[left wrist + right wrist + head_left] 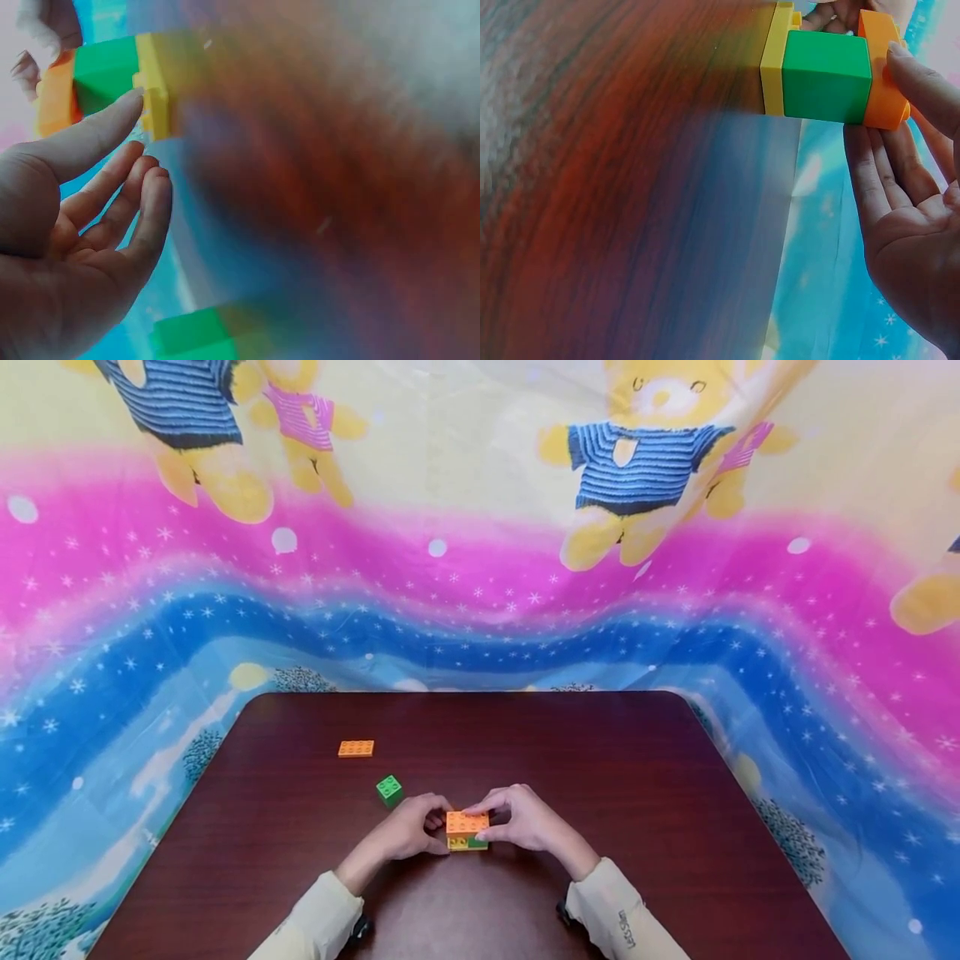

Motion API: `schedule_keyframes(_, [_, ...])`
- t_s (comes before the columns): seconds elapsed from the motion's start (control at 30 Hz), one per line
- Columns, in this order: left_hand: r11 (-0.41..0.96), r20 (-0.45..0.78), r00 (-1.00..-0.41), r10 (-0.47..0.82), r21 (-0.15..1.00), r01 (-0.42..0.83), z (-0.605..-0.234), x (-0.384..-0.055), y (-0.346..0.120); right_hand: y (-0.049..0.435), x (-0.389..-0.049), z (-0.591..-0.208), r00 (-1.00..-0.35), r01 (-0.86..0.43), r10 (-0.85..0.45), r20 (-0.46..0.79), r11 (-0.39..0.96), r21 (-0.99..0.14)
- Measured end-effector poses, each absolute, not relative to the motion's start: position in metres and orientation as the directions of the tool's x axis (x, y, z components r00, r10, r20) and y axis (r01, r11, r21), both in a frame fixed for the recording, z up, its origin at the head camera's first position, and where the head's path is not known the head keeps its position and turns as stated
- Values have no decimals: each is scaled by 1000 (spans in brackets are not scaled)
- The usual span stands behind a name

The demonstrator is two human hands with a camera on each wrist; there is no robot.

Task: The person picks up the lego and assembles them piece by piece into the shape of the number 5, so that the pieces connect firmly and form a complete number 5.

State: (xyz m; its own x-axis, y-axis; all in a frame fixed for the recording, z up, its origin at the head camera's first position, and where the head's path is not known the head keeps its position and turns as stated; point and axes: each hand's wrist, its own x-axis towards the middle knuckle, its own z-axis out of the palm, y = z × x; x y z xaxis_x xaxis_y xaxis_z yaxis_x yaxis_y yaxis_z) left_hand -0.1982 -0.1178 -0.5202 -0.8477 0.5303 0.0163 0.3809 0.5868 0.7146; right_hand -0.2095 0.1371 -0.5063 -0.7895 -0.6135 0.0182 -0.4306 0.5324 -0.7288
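At the near edge, two pale sleeves (327,914) reach in over the dark reddish-brown counter (675,827), the right one with dark lettering; a small black device (362,929) shows at the left cuff; past the cuffs the two hands face each other about a small stack, which stands on the counter near the middle of the scene; its base is a yellow brick (457,843), thin and studded, lying on the counter; a green brick (826,77) sits on the right part of that base, leaving yellow studs bare on the left; an orange brick (467,822) lies studs up across the top, reaching left beyond the green one.

The right hand (525,818) has its fingers clamped on the orange brick at its right end, thumb on the near side; the left hand (406,827) is at the stack's left side, thumb and fingers apart, the thumb tip at the yellow brick's edge; whether it touches cannot be told.

Farther and to the left, a loose green brick (389,790) stands just beyond the left hand; farther still, a flat orange piece (356,749) lies studs up; behind the counter hangs a cloth (450,581) printed with bears and snowflakes.
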Motion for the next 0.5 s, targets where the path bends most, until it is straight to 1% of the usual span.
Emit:
schedule_keyframes(0.1, [614,59,-855,516,670,417,-513,-197,-120,137,-209,-507,-784,-435,-621,21,525,-732])
schedule_keyframes(0.2, [620,96,-875,475,668,410,-504,-196,-122,138,-209,-507,-783,-435,-622,19,525,-731])
schedule_keyframes(0.33, [619,167,-910,379,685,384,-497,-198,-129,138,-210,-507,-783,-423,-622,10,521,-742])
schedule_keyframes(0.5, [675,214,-952,219,671,306,-500,-201,-143,137,-210,-506,-786,-415,-619,2,524,-743])
